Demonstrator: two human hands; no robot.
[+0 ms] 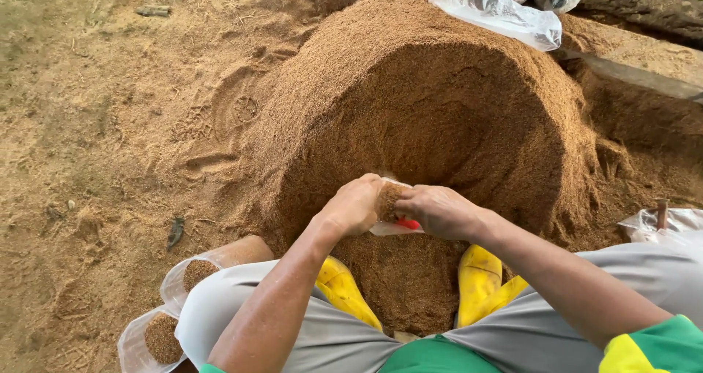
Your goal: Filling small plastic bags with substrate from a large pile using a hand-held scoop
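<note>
Spillage is the main risk we record here. We see the left hand (356,206) and the right hand (437,210) both closed around a small clear plastic bag packed with brown sawdust-like material (389,201), held low against the scooped-out face of the large brown heap of the same loose material (425,116). A small red item (408,225) shows under the right hand; we cannot tell what it is. In our judgement the thin film could split or slip if squeezed unevenly, since the bag mouth is open and full. We also judge the undercut heap face liable to slump onto the hands and the yellow rubber boots (480,274). Two filled bags (192,279) lie at the left knee, close enough to be knocked over.
</note>
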